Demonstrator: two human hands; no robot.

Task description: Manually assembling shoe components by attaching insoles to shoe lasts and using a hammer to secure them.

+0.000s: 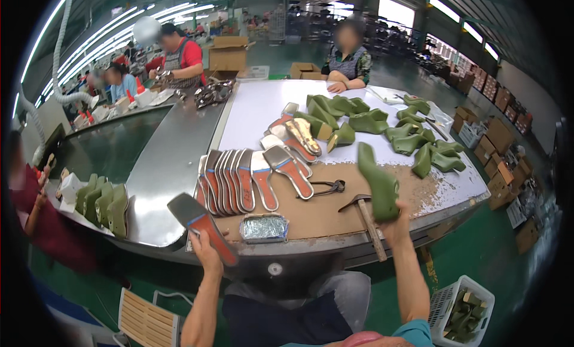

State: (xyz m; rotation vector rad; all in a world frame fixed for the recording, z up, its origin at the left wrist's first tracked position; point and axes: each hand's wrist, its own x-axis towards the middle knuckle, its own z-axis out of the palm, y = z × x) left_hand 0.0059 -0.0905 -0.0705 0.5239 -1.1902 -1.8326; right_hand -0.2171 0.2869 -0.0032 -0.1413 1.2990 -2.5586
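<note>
My left hand (207, 251) grips a shoe insole (200, 218), dark at the toe and reddish-brown along the rest, tilted at the table's front edge. In my right hand (396, 222) a green shoe last (378, 185) is held up, its narrow end pointing away from me. Between the hands lie a row of similar insoles (230, 182), a small tray of nails (263, 227) and a pair of pincers (323, 188). A hammer (372, 230) rests beside my right hand, its handle over the table edge.
More green lasts (368, 121) lie across the table's far right. Several lasts (103, 206) stand on the metal conveyor at left. One person (345, 63) sits across the table; others work at the far left. A white basket of lasts (463, 317) stands on the floor at right.
</note>
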